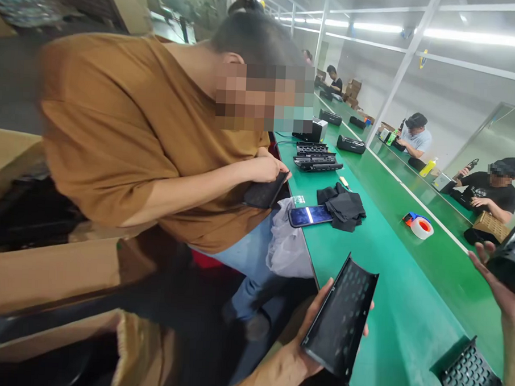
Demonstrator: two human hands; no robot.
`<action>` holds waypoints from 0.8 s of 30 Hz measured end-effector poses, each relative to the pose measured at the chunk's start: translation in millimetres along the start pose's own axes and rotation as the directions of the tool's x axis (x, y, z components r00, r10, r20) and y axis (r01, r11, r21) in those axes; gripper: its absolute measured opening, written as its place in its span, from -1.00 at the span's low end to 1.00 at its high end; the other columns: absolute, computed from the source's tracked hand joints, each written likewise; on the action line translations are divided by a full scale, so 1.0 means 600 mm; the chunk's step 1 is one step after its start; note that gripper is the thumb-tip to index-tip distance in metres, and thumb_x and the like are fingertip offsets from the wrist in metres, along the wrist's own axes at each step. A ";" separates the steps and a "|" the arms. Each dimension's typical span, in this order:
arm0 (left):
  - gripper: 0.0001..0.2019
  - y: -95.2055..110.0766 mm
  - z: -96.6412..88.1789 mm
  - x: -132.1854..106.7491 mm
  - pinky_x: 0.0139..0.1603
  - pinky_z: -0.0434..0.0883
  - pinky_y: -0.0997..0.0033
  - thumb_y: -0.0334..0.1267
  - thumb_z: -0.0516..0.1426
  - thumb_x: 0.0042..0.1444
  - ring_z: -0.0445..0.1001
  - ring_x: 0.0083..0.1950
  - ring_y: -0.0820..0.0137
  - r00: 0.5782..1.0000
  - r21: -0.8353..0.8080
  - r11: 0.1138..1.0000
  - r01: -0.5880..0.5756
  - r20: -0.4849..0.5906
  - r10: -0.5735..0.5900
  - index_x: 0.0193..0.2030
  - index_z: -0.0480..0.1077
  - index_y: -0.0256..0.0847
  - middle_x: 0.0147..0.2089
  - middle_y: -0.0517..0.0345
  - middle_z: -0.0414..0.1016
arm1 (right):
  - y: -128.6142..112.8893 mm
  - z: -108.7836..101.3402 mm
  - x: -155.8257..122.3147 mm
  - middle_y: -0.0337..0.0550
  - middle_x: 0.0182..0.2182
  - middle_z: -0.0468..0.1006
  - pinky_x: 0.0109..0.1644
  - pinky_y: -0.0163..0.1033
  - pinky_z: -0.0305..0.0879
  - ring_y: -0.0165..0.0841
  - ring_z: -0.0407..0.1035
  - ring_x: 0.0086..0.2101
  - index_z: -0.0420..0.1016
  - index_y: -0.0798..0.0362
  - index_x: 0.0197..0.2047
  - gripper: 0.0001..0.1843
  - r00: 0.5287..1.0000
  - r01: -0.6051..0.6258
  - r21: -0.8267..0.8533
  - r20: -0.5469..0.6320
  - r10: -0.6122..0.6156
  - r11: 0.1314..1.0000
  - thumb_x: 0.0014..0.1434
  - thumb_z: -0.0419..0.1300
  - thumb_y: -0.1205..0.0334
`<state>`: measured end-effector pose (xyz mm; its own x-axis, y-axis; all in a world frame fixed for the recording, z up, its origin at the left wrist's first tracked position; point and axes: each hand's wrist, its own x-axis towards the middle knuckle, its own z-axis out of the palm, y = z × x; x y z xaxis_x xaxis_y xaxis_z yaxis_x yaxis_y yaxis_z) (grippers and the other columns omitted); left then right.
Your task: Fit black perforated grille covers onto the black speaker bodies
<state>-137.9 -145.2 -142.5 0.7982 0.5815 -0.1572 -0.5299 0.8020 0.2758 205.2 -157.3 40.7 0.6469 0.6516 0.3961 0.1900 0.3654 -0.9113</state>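
My left hand [306, 346] is wrapped round a black curved plastic shell [341, 319], its hollow inner side with rows of holes turned up. The shell is tilted above the near edge of the green bench. At the right edge my right hand [498, 289] holds a rounded black housing [510, 261], partly cut off by the frame. Below that hand, a black perforated shell [471, 373] lies on the bench.
Left of the bench [392, 244] a co-worker in a brown shirt [128, 125] bends over a black panel [266, 190]. A phone [310, 216], black cloths [344, 207], a tape roll [421, 227] and black shells [316, 161] lie there. An open carton [140, 347] stands lower left.
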 end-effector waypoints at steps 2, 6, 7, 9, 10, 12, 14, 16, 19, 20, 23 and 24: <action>-0.22 -0.008 0.000 0.014 -0.18 0.57 0.30 0.39 0.04 0.37 0.70 -0.21 0.20 0.998 -0.068 0.997 -0.037 0.047 0.040 0.16 0.61 -0.38 -0.16 -0.09 0.74 | 0.000 0.025 -0.055 0.05 0.37 0.49 0.25 0.46 0.36 0.23 0.41 0.28 0.35 -0.20 0.53 -0.05 0.996 -0.039 0.193 0.090 0.022 0.980 0.19 0.08 -0.46; -0.23 -0.033 -0.020 0.055 0.04 0.54 0.11 0.37 0.04 0.37 0.73 -0.12 0.10 0.980 -0.169 0.979 -0.110 0.145 0.135 0.15 0.59 -0.41 -0.10 -0.16 0.75 | 0.019 0.015 -0.139 0.03 0.36 0.52 0.28 0.45 0.40 0.28 0.32 0.35 0.45 -0.18 0.47 -0.19 0.929 -0.364 0.090 -0.038 0.368 0.927 0.23 0.30 -0.28; -0.21 -0.039 -0.027 0.067 0.05 0.53 0.07 0.39 0.05 0.34 0.73 -0.13 0.05 0.974 -0.172 0.977 -0.124 0.165 0.152 0.14 0.59 -0.41 -0.10 -0.19 0.75 | 0.022 0.005 -0.151 0.05 0.34 0.54 0.25 0.39 0.46 0.27 0.35 0.34 0.46 -0.17 0.46 -0.17 0.888 -0.456 -0.010 -0.078 0.453 0.890 0.20 0.35 -0.26; -0.21 -0.050 -0.040 0.092 0.04 0.50 0.02 0.44 0.10 0.27 0.74 -0.15 -0.04 0.965 -0.173 0.971 -0.166 0.177 0.196 0.12 0.60 -0.34 -0.09 -0.20 0.75 | 0.023 -0.007 -0.165 0.09 0.28 0.59 0.16 0.26 0.58 0.25 0.47 0.24 0.44 -0.11 0.46 -0.12 0.810 -0.572 -0.236 -0.013 0.586 0.785 0.17 0.38 -0.30; -0.23 -0.056 -0.043 0.104 0.03 0.49 -0.01 0.45 0.12 0.24 0.74 -0.16 -0.07 0.961 -0.175 0.966 -0.191 0.166 0.220 0.11 0.60 -0.30 -0.08 -0.18 0.75 | 0.020 -0.007 -0.170 0.08 0.26 0.61 0.09 0.20 0.62 0.23 0.53 0.17 0.41 -0.10 0.48 -0.08 0.768 -0.577 -0.347 0.079 0.636 0.740 0.17 0.35 -0.35; -0.26 -0.066 -0.037 0.125 0.05 0.48 -0.05 0.47 0.16 0.19 0.74 -0.20 -0.08 0.956 -0.185 0.951 -0.248 0.110 0.271 0.07 0.61 -0.22 -0.09 -0.11 0.75 | 0.010 0.011 -0.183 -0.02 0.30 0.59 0.02 0.08 0.64 0.17 0.59 0.11 0.31 -0.18 0.52 -0.03 0.710 -0.474 -0.528 0.244 0.661 0.705 0.17 0.32 -0.41; -0.28 -0.077 -0.016 0.139 0.12 0.48 -0.12 0.48 0.17 0.17 0.73 -0.17 -0.07 0.940 -0.179 0.929 -0.325 0.047 0.338 0.03 0.63 -0.16 -0.10 -0.07 0.75 | -0.001 0.041 -0.198 -0.13 0.37 0.52 0.05 0.00 0.61 0.10 0.55 0.17 0.19 -0.31 0.57 0.03 0.721 -0.292 -0.643 0.338 0.605 0.708 0.14 0.34 -0.43; -0.27 -0.085 0.013 0.145 0.26 0.45 -0.14 0.50 0.16 0.15 0.71 0.02 -0.13 0.910 -0.147 0.902 -0.406 0.032 0.414 0.04 0.67 -0.12 -0.02 -0.10 0.75 | -0.005 0.070 -0.209 -0.10 0.35 0.53 0.09 0.00 0.56 0.07 0.56 0.16 0.06 -0.32 0.62 0.12 0.741 -0.090 -0.721 0.413 0.530 0.687 0.14 0.34 -0.44; -0.16 -0.092 0.050 0.146 0.46 0.33 -0.09 0.57 0.17 0.07 0.49 0.40 -0.20 0.872 -0.095 0.874 -0.476 0.076 0.483 0.16 0.67 -0.08 0.17 -0.11 0.70 | 0.008 0.091 -0.204 0.03 0.17 0.65 0.04 0.07 0.55 0.10 0.63 0.03 -0.05 -0.19 0.66 0.21 0.734 0.112 -0.786 0.478 0.482 0.608 0.15 0.28 -0.51; -0.12 -0.093 0.057 0.147 0.50 0.29 -0.09 0.59 0.18 0.03 0.41 0.47 -0.22 0.867 -0.089 0.870 -0.485 0.086 0.492 0.19 0.67 -0.08 0.22 -0.10 0.68 | 0.015 0.092 -0.197 0.03 0.12 0.68 0.00 0.08 0.56 0.12 0.63 0.01 -0.04 -0.18 0.66 0.25 0.738 0.138 -0.806 0.471 0.482 0.576 0.11 0.29 -0.53; -0.08 -0.097 0.063 0.154 0.55 0.22 -0.09 0.61 0.19 -0.02 0.27 0.56 -0.23 0.846 -0.100 0.850 -0.517 0.095 0.525 0.23 0.65 -0.07 0.33 -0.09 0.61 | 0.031 0.091 -0.170 0.01 0.07 0.70 -0.06 0.09 0.58 0.14 0.65 -0.04 -0.01 -0.18 0.66 0.33 0.749 0.149 -0.852 0.428 0.505 0.501 -0.01 0.35 -0.56; -0.07 -0.098 0.062 0.157 0.56 0.21 -0.10 0.62 0.17 -0.01 0.25 0.58 -0.23 0.848 -0.106 0.856 -0.507 0.119 0.517 0.25 0.63 -0.06 0.36 -0.07 0.58 | 0.033 0.092 -0.164 0.02 0.08 0.69 -0.05 0.10 0.58 0.15 0.65 -0.06 0.00 -0.18 0.65 0.36 0.753 0.155 -0.861 0.421 0.506 0.485 -0.03 0.36 -0.57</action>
<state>-20.8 -142.9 -138.4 0.4372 0.8910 0.1224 -0.8881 0.4062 0.2153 104.4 -177.3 -9.7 0.2725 0.9552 -0.1157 0.8282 -0.2941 -0.4772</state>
